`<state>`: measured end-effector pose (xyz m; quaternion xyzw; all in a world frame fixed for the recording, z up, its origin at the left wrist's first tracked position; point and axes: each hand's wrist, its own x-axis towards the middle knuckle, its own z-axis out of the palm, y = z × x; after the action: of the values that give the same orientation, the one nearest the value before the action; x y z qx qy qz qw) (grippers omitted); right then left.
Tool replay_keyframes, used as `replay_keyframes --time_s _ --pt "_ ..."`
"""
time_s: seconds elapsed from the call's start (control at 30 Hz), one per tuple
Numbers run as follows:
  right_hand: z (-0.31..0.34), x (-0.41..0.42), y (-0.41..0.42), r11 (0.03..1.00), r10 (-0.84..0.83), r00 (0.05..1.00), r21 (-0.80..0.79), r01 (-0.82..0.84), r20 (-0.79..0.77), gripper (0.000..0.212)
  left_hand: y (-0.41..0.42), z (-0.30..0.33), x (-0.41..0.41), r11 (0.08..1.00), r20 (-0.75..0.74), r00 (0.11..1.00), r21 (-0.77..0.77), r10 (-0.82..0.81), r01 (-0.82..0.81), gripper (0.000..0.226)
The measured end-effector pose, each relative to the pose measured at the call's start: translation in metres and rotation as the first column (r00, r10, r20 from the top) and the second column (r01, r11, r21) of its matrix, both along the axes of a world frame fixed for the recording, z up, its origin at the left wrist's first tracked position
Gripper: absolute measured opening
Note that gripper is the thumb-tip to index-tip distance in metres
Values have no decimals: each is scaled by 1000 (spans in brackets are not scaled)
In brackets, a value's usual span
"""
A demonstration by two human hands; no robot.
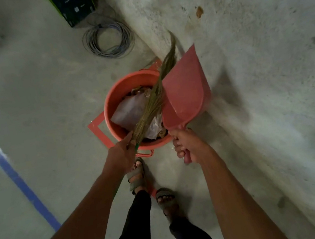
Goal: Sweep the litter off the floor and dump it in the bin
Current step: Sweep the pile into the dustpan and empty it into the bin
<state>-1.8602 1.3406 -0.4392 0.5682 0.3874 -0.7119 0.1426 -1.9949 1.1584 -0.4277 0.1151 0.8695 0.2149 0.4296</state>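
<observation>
A round orange-red bin [110, 105] stands on the concrete floor by the wall, holding plastic bags and other litter [131, 109]. My right hand [189, 147] grips the handle of a red dustpan [185, 93], which is tilted over the bin's right rim. My left hand [122, 154] grips the bound end of a straw broom [155, 97]. The broom's bristles stretch across the bin's mouth, along the dustpan's left edge, toward the wall.
A concrete wall [256, 65] runs along the right. A coil of grey cable [107, 38] and a dark crate [74, 5] lie beyond the bin. Red tape [97, 131] marks the floor around the bin, blue tape [19, 179] at left. My sandalled feet [138, 174] stand just behind the bin.
</observation>
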Motion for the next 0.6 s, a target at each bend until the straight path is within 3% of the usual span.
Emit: replay_keyframes --time_s 0.17,0.3,0.5,0.6 --pt "9 28 -21 1000 -13 997 -12 14 73 24 -32 2 19 991 -195 973 -80 -125 111 49" --pt "17 56 -30 988 -150 981 39 146 121 23 -33 14 45 993 -298 947 -35 -117 112 53" --pt "26 87 -32 963 -251 963 127 237 102 23 -6 24 85 972 -291 933 30 -214 233 56" --pt "29 97 -31 963 -245 965 137 231 94 23 4 22 103 943 -215 919 -57 -331 327 60"
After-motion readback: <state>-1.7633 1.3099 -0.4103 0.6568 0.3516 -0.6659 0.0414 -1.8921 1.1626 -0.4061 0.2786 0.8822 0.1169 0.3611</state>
